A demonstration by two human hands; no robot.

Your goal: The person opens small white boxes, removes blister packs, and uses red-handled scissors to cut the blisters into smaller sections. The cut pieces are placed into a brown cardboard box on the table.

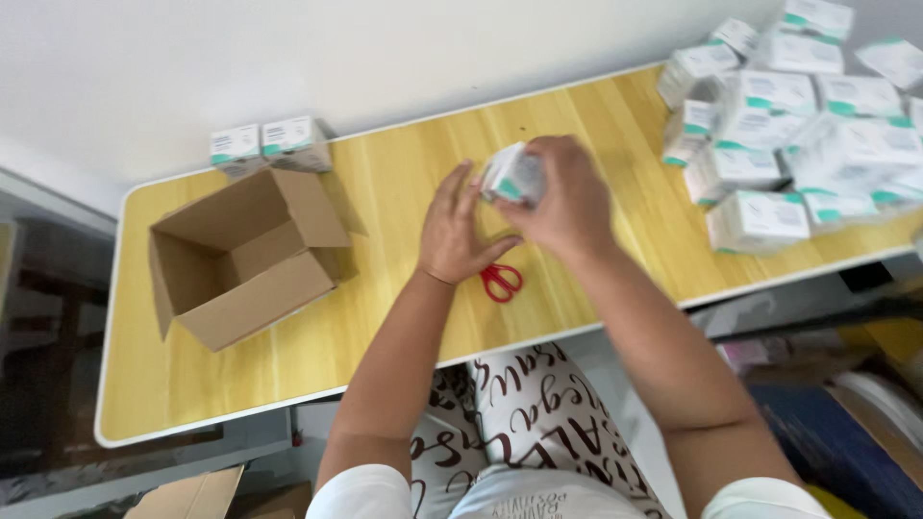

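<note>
The right hand is curled over the top and far side of a small white carton with a teal stripe, its fingers wrapped round the package and gripping it just above the pale wooden counter with a white edge. The left hand sits just beside it on the near-left side, fingers spread and pointing upward, the fingertips touching the left face of the small carton while the thumb reaches out toward the right wrist. The picture is slightly blurred here, so whether the carton's flap is open cannot be told. Directly below the two hands, partly hidden under the left thumb, lie scissors with red handles flat on the counter. Well to the left of the left hand stands an open brown cardboard shipping box, its flaps folded outward and its inside bare. Beyond that box, at the far edge of the counter, two more small white-and-teal cartons stand side by side, touching each other. Well to the right of the right hand, a loose heap of the same white-and-teal cartons covers the far right end of the counter, several leaning on one another. Below the forearms, close to the camera, a cloth with black lettering on white covers the person's lap.
</note>
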